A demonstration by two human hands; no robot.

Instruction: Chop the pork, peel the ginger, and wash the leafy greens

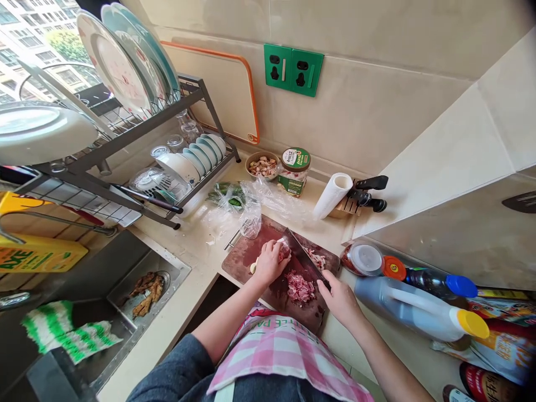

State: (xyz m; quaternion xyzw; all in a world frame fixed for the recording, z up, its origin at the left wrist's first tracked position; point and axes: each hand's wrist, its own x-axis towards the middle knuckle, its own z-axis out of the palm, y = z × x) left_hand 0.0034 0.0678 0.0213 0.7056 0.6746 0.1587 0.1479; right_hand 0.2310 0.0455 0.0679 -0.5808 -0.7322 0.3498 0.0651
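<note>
On a dark reddish-brown cutting board (pixel 247 254), my left hand (pixel 272 261) is closed over a piece of raw meat (pixel 285 249), pressing it to the board. My right hand (pixel 340 298) grips the handle of a kitchen knife (pixel 305 255), whose dark blade lies along the right side of that piece. Below the blade sits a pile of chopped raw meat (pixel 300 287). Pale chopped bits (pixel 316 258) lie beyond the knife to the right. A garlic clove (pixel 253 268) rests by my left hand, partly hidden by it.
Behind the board are a plastic bag (pixel 251 215), a bowl (pixel 263 165), a tub (pixel 294 170), a paper roll (pixel 334 195) and a knife block (pixel 349 205). A dish rack (pixel 138 131) and sink (pixel 167 257) are left. Bottles, including a large jug (pixel 410 307), line the right.
</note>
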